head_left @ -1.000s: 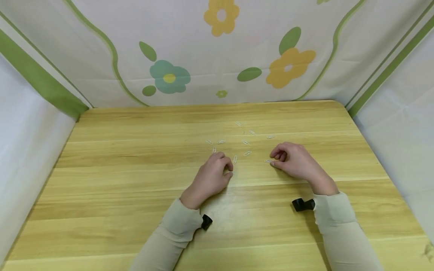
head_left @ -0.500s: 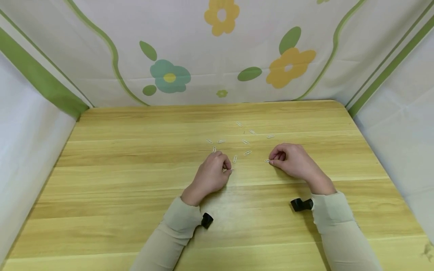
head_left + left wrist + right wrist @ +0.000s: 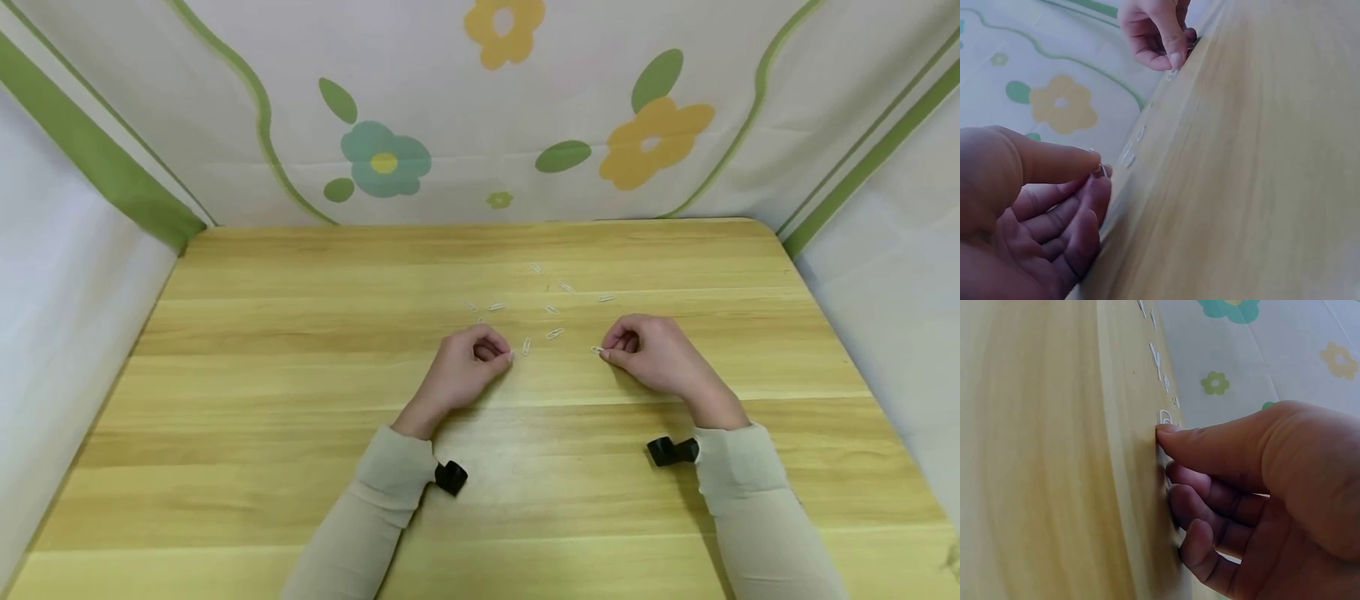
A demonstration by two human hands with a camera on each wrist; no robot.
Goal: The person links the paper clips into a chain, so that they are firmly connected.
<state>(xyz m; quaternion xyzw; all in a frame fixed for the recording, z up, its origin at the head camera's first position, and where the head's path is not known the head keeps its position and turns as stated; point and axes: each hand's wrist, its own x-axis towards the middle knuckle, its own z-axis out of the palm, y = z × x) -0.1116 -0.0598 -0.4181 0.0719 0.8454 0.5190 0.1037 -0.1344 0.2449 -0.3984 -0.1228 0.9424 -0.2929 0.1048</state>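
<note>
My left hand (image 3: 467, 367) pinches a white paper clip (image 3: 1103, 170) between thumb and index fingertip; only a bit of its wire shows in the left wrist view. Across from it, my right hand (image 3: 656, 357) pinches another white paper clip (image 3: 1165, 417) by one end, its looped end sticking out past the thumb. Between the hands, loose white paper clips lie scattered on the wooden table (image 3: 247, 433). Closest to my left fingertips is an upright-lying clip (image 3: 527, 346); a slanted clip (image 3: 554, 333) lies to its right.
More clips lie farther back, among them a clip (image 3: 606, 297) beyond my right hand and a clip (image 3: 536, 268) near the rear. A flowered cloth (image 3: 465, 108) hangs along the table's back edge. Each wrist carries a black camera mount (image 3: 452, 477).
My left hand has lifted its clip and moved up and slightly away from me. My right hand has kept nearly its place, its clip tilting a little. The head view has shifted slightly.
</note>
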